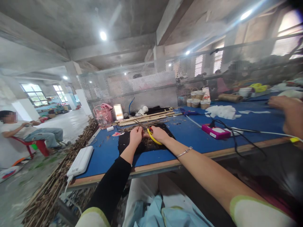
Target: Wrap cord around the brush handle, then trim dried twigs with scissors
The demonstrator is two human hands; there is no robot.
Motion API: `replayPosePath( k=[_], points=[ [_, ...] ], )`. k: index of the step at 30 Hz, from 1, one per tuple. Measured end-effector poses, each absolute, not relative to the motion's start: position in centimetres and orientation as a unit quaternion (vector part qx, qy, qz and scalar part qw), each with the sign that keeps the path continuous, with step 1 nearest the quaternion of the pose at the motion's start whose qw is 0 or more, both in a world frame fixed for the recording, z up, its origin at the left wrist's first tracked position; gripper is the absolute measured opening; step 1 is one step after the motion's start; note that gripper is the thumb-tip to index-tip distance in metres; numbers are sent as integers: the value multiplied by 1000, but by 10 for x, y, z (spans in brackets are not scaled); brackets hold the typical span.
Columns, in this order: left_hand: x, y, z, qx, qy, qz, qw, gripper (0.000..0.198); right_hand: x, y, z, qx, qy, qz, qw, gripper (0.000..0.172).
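Over a black cloth (123, 143) on the blue table, my two hands work close together. My right hand (159, 135) is closed around yellow-handled scissors (154, 138), whose dark blades point left toward the other hand. My left hand (136, 136) is closed, its fingers pinched near the blades; what they hold is too small and hidden to make out. Thin brown twigs (127, 128) lie just behind my hands, and brown crumbs are scattered on the cloth. Beyond them several long pale sticks (146, 119) lie across the table.
A white power bank (80, 160) lies at the left table edge, a pink bag (104, 115) behind it. On the right are a purple power strip (216, 131) with cables, white fluff (222, 112) and small baskets (199, 99). Another person's hand (288, 110) reaches in; a person (35, 130) sits left.
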State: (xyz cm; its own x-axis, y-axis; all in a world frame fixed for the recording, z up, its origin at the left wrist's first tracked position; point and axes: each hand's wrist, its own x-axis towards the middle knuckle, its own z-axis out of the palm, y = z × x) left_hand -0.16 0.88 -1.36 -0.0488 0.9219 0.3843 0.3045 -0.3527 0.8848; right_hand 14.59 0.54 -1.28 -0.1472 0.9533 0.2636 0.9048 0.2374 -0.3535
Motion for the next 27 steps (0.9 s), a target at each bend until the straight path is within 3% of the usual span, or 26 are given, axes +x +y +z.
replayPosePath(
  k=[5, 13, 18, 23, 27],
  points=[
    [0, 6, -11, 582, 507, 541, 333, 22, 146, 6, -13, -613, -754, 66, 224, 67],
    [-4, 6, -8, 576, 522, 557, 293, 14, 146, 2, -12, -615, -761, 30, 206, 73],
    [-5, 7, -8, 615, 518, 539, 250, 15, 148, 3, -13, -601, -768, 54, 214, 68],
    [-1, 9, -10, 592, 460, 572, 334, 21, 148, 5, -13, -592, -767, 87, 233, 62],
    [-1, 10, -11, 588, 479, 563, 329, 18, 146, 3, -13, -592, -762, 87, 247, 65]
  ],
)
